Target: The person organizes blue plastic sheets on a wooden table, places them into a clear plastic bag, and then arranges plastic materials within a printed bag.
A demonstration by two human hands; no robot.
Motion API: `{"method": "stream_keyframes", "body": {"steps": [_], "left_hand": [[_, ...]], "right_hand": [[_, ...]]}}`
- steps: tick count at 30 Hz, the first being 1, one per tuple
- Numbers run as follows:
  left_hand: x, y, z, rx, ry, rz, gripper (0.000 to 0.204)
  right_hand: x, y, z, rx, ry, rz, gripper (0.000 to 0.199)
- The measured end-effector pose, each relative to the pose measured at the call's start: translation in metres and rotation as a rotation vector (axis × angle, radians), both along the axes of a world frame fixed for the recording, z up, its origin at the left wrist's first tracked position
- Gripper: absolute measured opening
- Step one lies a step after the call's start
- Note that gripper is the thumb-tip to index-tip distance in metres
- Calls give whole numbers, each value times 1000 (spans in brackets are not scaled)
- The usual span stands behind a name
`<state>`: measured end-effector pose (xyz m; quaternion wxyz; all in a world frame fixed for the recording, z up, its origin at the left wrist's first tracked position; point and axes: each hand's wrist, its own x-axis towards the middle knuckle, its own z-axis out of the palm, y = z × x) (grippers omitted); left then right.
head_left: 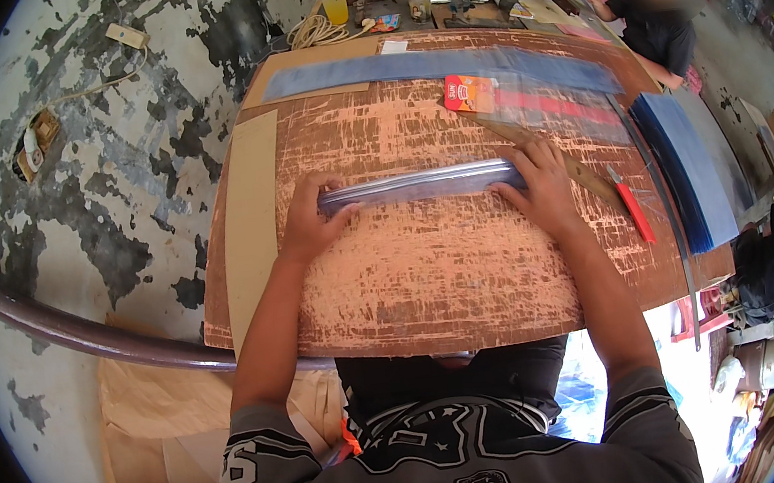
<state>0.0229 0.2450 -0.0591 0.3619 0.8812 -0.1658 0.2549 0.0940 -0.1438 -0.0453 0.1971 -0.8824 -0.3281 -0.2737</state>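
A bundle of clear, bluish plastic strips [423, 184] lies crosswise over the middle of the scored wooden board [429, 284]. My left hand [315, 219] is closed on the bundle's left end, thumb along the near side. At the other end my right hand [543, 183] grips it the same way, fingers over the far side. Beyond the right hand, a flat ruler [593, 180] lies at a slant. A red-handled cutter knife [631, 206] rests to the right of it.
Stacked blue plastic sheets [681, 168] lie at the board's right edge, beside a long dark metal strip [659, 185]. Long blue sheets [369, 72] and an orange-red card [469, 93] lie at the far side. Cardboard [250, 209] lines the left. A person [662, 29] sits at the far right.
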Motion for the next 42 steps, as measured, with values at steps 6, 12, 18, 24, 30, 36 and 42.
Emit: {"method": "stream_keyframes", "body": {"steps": [6,12,18,24,30,36,42], "left_hand": [[1,-6,2,-146,96,0,39],[4,3,0,-143,223,-26,29],[6,7,-3,-154,232,-30,27],[6,1,3,-278,353,12,32],[7,6,1,-273,374,21,35],[7,3,6,-221,418,47,30],[7,5,-2,-250,347,83,26]], "right_hand": [[5,-10,0,83,49,-19,48],[11,-11,1,149,-38,55,47],[14,-18,-4,152,63,17,48],[11,-19,-4,223,183,34,50],[16,-19,-10,222,141,57,51],[16,-20,-10,263,197,66,51],[14,-22,-8,78,74,6,41]]}}
